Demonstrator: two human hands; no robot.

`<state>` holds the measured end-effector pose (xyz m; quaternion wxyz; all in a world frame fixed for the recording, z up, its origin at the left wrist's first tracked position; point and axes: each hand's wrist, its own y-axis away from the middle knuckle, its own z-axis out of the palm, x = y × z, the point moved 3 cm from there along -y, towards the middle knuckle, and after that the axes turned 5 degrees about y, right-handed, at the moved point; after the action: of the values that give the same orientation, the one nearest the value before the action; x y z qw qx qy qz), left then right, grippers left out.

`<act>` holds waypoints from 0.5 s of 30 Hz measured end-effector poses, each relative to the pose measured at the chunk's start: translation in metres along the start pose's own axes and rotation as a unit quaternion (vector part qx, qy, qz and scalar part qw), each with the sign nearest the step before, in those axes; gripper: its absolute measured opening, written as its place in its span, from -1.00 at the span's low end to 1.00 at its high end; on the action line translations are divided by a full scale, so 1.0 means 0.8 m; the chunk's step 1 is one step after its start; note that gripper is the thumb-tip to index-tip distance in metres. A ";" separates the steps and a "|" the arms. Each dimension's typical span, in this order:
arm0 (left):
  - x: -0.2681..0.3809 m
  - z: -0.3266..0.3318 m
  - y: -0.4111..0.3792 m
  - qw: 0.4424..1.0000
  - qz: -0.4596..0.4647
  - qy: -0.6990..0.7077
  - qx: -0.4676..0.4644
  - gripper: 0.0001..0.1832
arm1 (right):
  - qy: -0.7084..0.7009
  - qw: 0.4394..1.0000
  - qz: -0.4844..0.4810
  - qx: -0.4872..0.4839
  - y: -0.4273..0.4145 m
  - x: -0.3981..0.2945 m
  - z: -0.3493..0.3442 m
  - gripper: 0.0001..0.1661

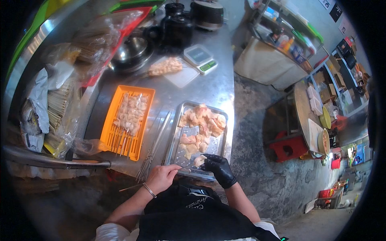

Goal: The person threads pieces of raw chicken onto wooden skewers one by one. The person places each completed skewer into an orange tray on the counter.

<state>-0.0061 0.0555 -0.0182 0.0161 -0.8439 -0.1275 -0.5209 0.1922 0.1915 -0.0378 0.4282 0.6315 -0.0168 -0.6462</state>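
Observation:
Bare but for a bangle at the wrist, my left hand (163,178) grips a thin metal skewer (186,167) that points right. My right hand (219,169), in a black glove, pinches a small piece of raw meat (199,161), likely chicken, at the skewer's tip. Whether the tip has pierced it I cannot tell. Both hands are at the near end of a steel tray (178,129), where a pile of pale raw meat pieces (206,120) lies. Left of the tray is a bundle of bare metal skewers (156,141). Loaded skewers (131,113) fill an orange slotted basket (106,134).
Behind stand a digital scale (199,57), a white board (184,73) bearing more skewered meat (166,67), a steel bowl (131,48) and a black cooker (207,15). Bagged bamboo sticks (60,102) lie left. The steel table (162,93) ends at right above the floor (250,114).

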 end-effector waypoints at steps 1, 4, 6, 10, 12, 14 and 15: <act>0.003 -0.001 0.000 1.000 -0.002 -0.009 -0.001 -0.80 | 0.003 1.000 -0.007 0.005 0.000 0.002 0.000 -0.59; 0.011 -0.001 0.001 0.998 -0.020 -0.063 -0.002 -0.80 | 0.011 0.999 -0.023 0.025 -0.003 0.011 -0.002 -0.63; 0.017 -0.001 0.002 0.997 -0.020 -0.078 -0.004 -0.80 | 0.022 0.998 -0.035 0.039 -0.007 0.016 -0.003 -0.65; 0.015 0.001 0.004 0.998 -0.016 -0.068 0.008 -0.80 | 0.041 0.996 -0.061 0.047 -0.011 0.022 -0.005 -0.69; 0.014 0.001 0.005 0.997 -0.018 -0.076 0.010 -0.81 | 0.041 0.995 -0.078 0.048 -0.013 0.026 -0.007 -0.69; 0.016 0.002 0.004 0.994 -0.041 -0.102 0.009 -0.81 | 0.038 0.993 -0.099 0.056 -0.014 0.030 -0.007 -0.69; 0.022 0.003 0.003 0.990 -0.064 -0.124 0.007 -0.81 | 0.126 0.978 -0.145 0.076 -0.013 0.030 -0.007 -0.69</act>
<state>0.0041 0.0573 -0.0039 -0.0272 -0.8921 -0.1854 -0.4111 0.1952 0.1872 -0.0640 0.2794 0.7342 0.0800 -0.6136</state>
